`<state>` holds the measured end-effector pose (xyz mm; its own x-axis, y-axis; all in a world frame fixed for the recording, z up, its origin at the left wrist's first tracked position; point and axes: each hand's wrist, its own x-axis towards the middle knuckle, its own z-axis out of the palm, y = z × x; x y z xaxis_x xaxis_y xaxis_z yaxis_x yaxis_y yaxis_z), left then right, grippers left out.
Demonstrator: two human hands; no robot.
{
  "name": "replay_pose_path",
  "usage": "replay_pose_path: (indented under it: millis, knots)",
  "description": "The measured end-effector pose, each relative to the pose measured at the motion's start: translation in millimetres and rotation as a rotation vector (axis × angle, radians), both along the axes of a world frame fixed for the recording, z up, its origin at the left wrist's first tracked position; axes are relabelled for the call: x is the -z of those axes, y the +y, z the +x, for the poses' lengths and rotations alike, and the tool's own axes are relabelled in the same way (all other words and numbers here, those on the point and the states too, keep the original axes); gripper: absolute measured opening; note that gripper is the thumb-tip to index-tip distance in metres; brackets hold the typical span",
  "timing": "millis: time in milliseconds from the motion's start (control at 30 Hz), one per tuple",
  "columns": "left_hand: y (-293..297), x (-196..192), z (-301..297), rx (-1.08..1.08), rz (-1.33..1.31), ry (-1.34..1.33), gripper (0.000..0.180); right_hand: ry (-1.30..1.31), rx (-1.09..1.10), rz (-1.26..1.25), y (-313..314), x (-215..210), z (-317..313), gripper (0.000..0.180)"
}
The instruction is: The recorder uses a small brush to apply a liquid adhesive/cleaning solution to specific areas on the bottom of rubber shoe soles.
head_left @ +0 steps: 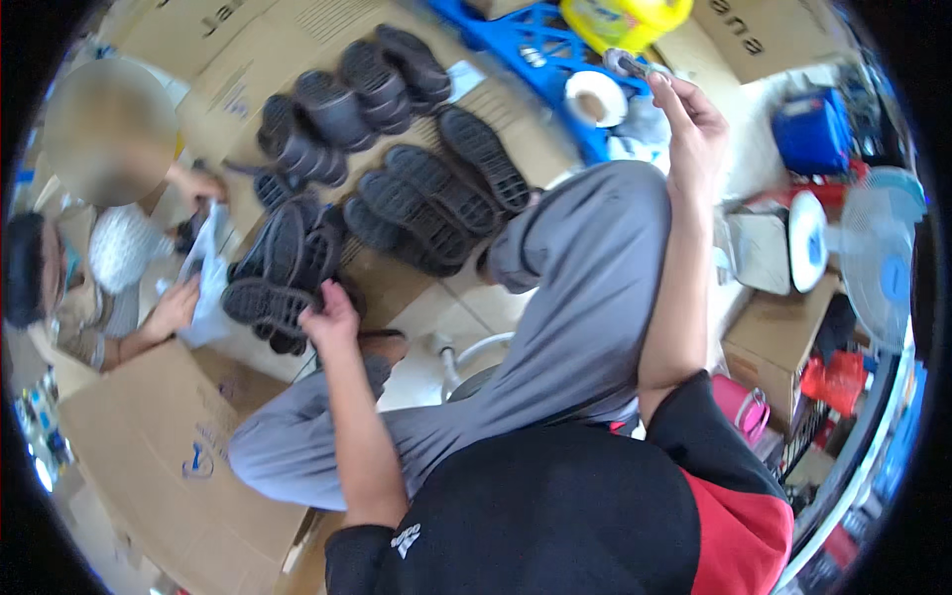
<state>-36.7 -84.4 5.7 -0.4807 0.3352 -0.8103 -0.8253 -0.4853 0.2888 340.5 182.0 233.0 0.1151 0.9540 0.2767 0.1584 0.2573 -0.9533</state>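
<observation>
Shoes (415, 210) lie soles-up in two rows on cardboard sheet (213, 124), others heaped by its near edge. Left hand (335, 322), half-curled, touches heaped shoe (263, 302), grip unclear; right hand (699, 134) pinches small tool (627, 65). Finished share: cannot tell.

so for print you've got big dark letters (221, 17) on the upper-left cardboard (230, 61) and the upper-right cardboard (788, 42), a blue mark (198, 459) on the big lower-left carton (169, 426), and a white logo with lettering (406, 540) on the black-and-red shirt (555, 516)
</observation>
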Motion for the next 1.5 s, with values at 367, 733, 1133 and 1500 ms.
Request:
replay_pose_path:
  millis: [367,733,1133,1500]
  knots:
    - [-82.7,-163.0,41.4,0.249,0.225,0.135,0.050,-1.140,0.031,-0.124,114.4,169.9,71.7,0.015]
    - [-79.3,-269.2,105.4,0.819,0.936,0.700,0.109,-1.321,0.033,-0.024,124.6,179.9,71.1,0.016]
    - [-13.5,-240.9,172.2,0.972,0.586,0.335,0.113,0.448,-0.043,-0.723,66.5,79.3,112.4,0.021]
    - [-17.1,-224.5,170.9,0.937,0.632,0.404,0.108,0.399,-0.638,-0.448,-153.5,-73.0,-94.8,0.015]
